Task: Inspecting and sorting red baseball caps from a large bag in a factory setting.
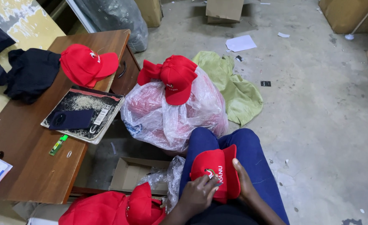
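Note:
A red cap (219,166) with a small stitched emblem rests on my lap, over blue trousers. My left hand (197,195) presses on its front panel beside the emblem. My right hand (244,183) grips the cap from the right side, thumb along the brim edge. A clear plastic bag (167,116) stuffed with red caps stands just beyond my knees, with another red cap (176,79) lying on top of it. More red caps (113,208) are piled at my lower left.
A brown wooden desk (29,154) at left carries a red cap (86,64), a dark garment (31,73), a tray with a phone (71,119) and a green lighter (58,145). An open cardboard box (129,173) and green cloth (238,93) lie on the concrete floor.

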